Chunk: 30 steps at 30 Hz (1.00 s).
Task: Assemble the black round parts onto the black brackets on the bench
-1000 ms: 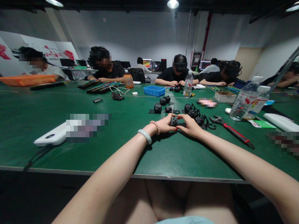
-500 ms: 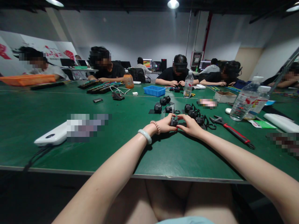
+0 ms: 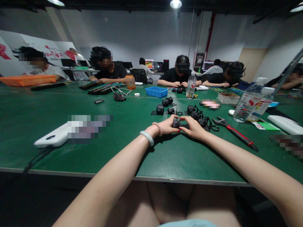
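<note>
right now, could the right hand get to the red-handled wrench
Probably yes. The wrench lies on the table just right of the right hand, with only low black parts between. That hand, though, is pinching a small black part with the left hand.

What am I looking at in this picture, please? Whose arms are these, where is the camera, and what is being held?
There is no machine here. The camera sits on a person's head, so the two bare arms are that person's own. The left hand and the right hand meet on a green table and pinch one small black part between their fingertips. Beyond them lie more black parts, a red-handled wrench to the right, two water bottles and a blue tray. Other people sit at the far side.
</note>
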Available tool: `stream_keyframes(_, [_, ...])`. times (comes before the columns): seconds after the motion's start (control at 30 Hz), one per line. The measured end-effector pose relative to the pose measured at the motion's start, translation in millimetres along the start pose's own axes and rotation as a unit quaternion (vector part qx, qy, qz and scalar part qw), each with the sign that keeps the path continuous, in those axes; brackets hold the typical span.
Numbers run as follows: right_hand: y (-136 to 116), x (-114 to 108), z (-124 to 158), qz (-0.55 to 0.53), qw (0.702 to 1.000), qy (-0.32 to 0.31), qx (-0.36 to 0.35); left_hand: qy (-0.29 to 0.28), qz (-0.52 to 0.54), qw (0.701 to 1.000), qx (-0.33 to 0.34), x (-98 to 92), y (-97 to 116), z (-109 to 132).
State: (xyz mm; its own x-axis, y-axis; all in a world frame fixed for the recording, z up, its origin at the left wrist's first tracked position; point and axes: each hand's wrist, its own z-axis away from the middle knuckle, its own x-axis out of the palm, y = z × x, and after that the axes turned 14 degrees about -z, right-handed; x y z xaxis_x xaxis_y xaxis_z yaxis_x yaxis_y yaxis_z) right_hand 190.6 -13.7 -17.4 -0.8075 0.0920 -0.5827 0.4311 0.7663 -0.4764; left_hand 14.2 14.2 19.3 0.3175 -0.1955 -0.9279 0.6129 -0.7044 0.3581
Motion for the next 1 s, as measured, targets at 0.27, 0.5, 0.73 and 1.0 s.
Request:
stream_keyframes(0.27, [-1.9, 0.0, -1.1, -0.013, 0.999, 0.006, -0.042, 0.001, -0.006, 1.0, 0.013, -2.1, 1.9, 1.2])
stream_keyframes(0.5, [-4.5, -0.4, -0.5, -0.009, 0.999, 0.005, -0.041, 0.002, -0.007, 1.0, 0.007, -1.9, 2.2, 1.0])
stream_keyframes(0.73, [-0.6, 1.3, 0.0, 0.002, 0.999, -0.001, -0.039, 0.006, -0.011, 1.0, 0.002, -1.6, 1.8, 0.7])
stream_keyframes(1.0, [-0.9, 1.8, 0.3, 0.01, 0.999, -0.006, -0.035, 0.005, -0.003, 1.0, 0.011, -0.8, 0.4, 0.5])
